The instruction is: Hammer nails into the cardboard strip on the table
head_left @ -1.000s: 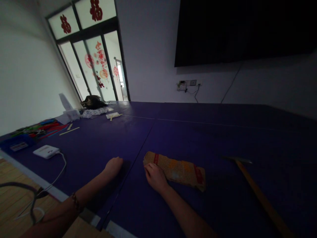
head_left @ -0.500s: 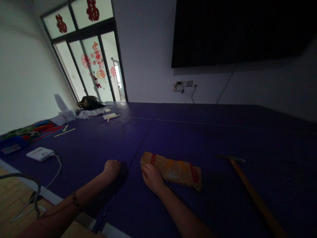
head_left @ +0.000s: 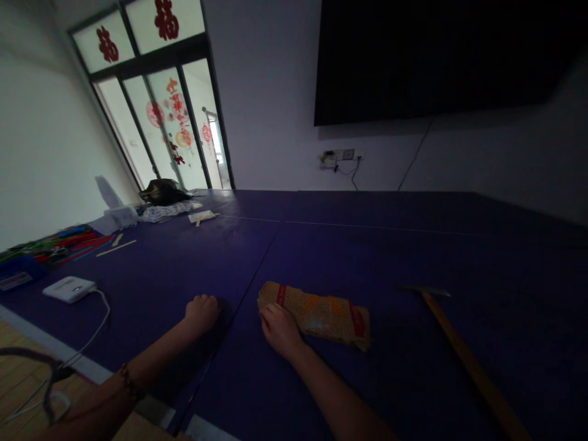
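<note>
On the purple table, a long package [head_left: 328, 315] in brown honeycomb paper lies flat, with red bands near both ends and orange patches between. My right hand [head_left: 278, 327] rests curled at its near left end, covering part of that edge; the fingertips are hidden, and no firm grip on the package shows. To the left, across the table seam, my left hand [head_left: 202, 312] lies closed in a fist, apart from the package. A hammer [head_left: 463, 349] with a thin metal head and a long wooden handle lies to the right of the package.
A white box-shaped device [head_left: 68, 289] with a cable sits at the left edge. Behind it are a blue tray [head_left: 21, 272] and a pile of coloured tools [head_left: 68, 242]. A dark bag [head_left: 163, 192] lies at the far left, and a screen [head_left: 436, 61] hangs on the wall.
The whole view has shifted slightly, so things appear a little further left. Both hands, the package and the hammer keep their places on the table.
</note>
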### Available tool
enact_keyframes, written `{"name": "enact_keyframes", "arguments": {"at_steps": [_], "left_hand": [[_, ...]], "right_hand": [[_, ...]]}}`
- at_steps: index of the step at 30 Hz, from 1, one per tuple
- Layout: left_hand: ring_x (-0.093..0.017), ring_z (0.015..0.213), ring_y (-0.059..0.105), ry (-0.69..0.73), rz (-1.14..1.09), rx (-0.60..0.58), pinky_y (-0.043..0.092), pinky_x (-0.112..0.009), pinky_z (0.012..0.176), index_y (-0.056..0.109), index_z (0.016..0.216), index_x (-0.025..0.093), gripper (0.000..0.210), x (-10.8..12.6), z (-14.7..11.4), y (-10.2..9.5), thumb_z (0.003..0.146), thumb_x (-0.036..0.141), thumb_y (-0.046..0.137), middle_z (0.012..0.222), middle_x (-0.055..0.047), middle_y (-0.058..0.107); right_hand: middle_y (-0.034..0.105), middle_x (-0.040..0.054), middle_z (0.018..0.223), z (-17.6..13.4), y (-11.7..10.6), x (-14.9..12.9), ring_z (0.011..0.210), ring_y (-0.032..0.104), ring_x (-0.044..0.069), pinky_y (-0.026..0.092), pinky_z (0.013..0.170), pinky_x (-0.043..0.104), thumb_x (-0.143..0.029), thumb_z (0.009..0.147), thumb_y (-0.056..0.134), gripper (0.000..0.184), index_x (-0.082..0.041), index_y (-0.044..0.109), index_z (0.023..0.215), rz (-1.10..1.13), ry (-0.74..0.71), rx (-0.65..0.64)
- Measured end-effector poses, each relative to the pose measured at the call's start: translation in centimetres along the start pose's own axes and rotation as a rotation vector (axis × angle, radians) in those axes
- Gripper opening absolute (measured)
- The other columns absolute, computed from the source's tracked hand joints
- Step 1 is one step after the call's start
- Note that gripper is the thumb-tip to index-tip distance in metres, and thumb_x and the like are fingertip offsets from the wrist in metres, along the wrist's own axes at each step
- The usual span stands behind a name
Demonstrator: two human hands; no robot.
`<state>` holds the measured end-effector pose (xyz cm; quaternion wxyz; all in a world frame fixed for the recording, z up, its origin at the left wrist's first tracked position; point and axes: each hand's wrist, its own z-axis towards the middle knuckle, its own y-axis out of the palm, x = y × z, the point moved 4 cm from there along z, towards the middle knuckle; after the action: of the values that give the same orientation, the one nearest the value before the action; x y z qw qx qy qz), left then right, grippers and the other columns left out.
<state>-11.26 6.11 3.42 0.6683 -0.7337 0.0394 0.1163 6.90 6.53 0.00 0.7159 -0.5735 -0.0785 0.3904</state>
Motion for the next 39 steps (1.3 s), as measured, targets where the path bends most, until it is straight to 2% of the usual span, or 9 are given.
{"name": "enact_keyframes", "arguments": {"at_steps": [3, 7, 11, 20, 24, 29, 33, 35, 39], "left_hand": [[-0.03, 0.099, 0.057, 0.009, -0.02, 0.046, 0.044, -0.037, 0.081, 0.059, 0.103, 0.004, 0.035, 0.1, -0.3, 0.1, 0.084, 0.027, 0.041, 0.102, -0.022, 0.061], [-0.019, 0.104, 0.055, 0.127, -0.125, 0.135, 0.04, -0.029, 0.091, 0.054, 0.113, 0.013, 0.034, 0.4, -0.8, 0.9, 0.087, 0.02, 0.034, 0.116, -0.012, 0.057], [-0.019, 0.102, 0.057, 0.189, -0.235, 0.229, 0.042, -0.029, 0.09, 0.06, 0.107, 0.013, 0.035, -0.1, -1.3, 1.7, 0.088, 0.021, 0.031, 0.114, -0.01, 0.06], [-0.018, 0.097, 0.06, 0.243, -0.229, 0.269, 0.046, -0.027, 0.086, 0.065, 0.1, 0.015, 0.038, -1.3, -2.4, 2.8, 0.087, 0.022, 0.03, 0.107, -0.008, 0.065], [-0.02, 0.098, 0.06, 0.297, -0.216, 0.321, 0.046, -0.032, 0.088, 0.066, 0.098, 0.016, 0.038, -1.4, -3.0, 2.9, 0.087, 0.021, 0.03, 0.105, -0.008, 0.066], [-0.027, 0.112, 0.051, 0.332, -0.17, 0.424, 0.037, -0.045, 0.096, 0.066, 0.097, 0.019, 0.032, -1.1, -3.0, 2.1, 0.087, 0.026, 0.036, 0.109, -0.009, 0.064], [-0.027, 0.11, 0.05, 0.41, -0.179, 0.594, 0.039, -0.044, 0.093, 0.064, 0.098, 0.016, 0.032, 1.7, -3.7, 0.7, 0.088, 0.029, 0.037, 0.109, -0.012, 0.062], [-0.023, 0.096, 0.058, 0.575, -0.208, 0.66, 0.045, -0.037, 0.083, 0.063, 0.092, 0.016, 0.032, 4.7, -4.5, 0.0, 0.089, 0.027, 0.034, 0.095, -0.01, 0.066], [-0.015, 0.068, 0.058, 0.966, -0.192, 0.617, 0.045, -0.026, 0.063, 0.06, 0.081, 0.016, 0.027, 12.0, -6.2, -0.6, 0.089, 0.029, 0.038, 0.072, -0.005, 0.063]], "right_hand": [[0.064, 0.0073, 0.087, 0.0, -0.1, -0.1, 0.086, 0.057, 0.018, 0.043, 0.079, 0.027, -0.012, 0.083, 0.04, 0.024, -0.016, 0.063, 0.087, 0.004, -0.003, 0.001], [0.064, 0.0074, 0.086, 0.0, -0.1, -0.1, 0.086, 0.056, 0.018, 0.043, 0.078, 0.027, -0.012, 0.084, 0.039, 0.024, -0.017, 0.063, 0.087, 0.008, -0.001, -0.001], [0.064, 0.0071, 0.088, 0.0, 0.0, 0.0, 0.087, 0.056, 0.017, 0.043, 0.079, 0.027, -0.012, 0.083, 0.04, 0.024, -0.017, 0.063, 0.088, 0.016, 0.002, -0.009], [0.064, 0.0073, 0.089, 0.0, 0.0, 0.1, 0.088, 0.057, 0.017, 0.043, 0.081, 0.027, -0.012, 0.083, 0.041, 0.023, -0.016, 0.063, 0.089, 0.053, 0.016, -0.013], [0.065, 0.0075, 0.088, -0.2, -0.2, 0.0, 0.088, 0.058, 0.018, 0.043, 0.081, 0.028, -0.011, 0.082, 0.042, 0.024, -0.017, 0.064, 0.088, 0.091, 0.043, -0.008], [0.068, 0.0058, 0.09, 0.5, -1.2, -0.1, 0.085, 0.061, 0.016, 0.045, 0.075, 0.024, -0.011, 0.081, 0.045, 0.023, -0.018, 0.066, 0.09, 0.162, 0.126, 0.017], [0.07, 0.0038, 0.089, 1.7, -3.8, 2.5, 0.08, 0.063, 0.014, 0.046, 0.071, 0.022, -0.007, 0.077, 0.048, 0.026, -0.019, 0.066, 0.091, 0.194, 0.236, 0.031], [0.07, 0.0059, 0.093, 1.8, -5.5, 4.9, 0.085, 0.063, 0.016, 0.046, 0.075, 0.024, -0.008, 0.072, 0.055, 0.026, -0.018, 0.066, 0.094, 0.183, 0.302, 0.027], [0.067, 0.0115, 0.1, 0.3, -7.6, 9.5, 0.094, 0.061, 0.024, 0.044, 0.079, 0.031, -0.017, 0.057, 0.073, 0.042, -0.014, 0.064, 0.098, 0.139, 0.431, -0.033]]}}
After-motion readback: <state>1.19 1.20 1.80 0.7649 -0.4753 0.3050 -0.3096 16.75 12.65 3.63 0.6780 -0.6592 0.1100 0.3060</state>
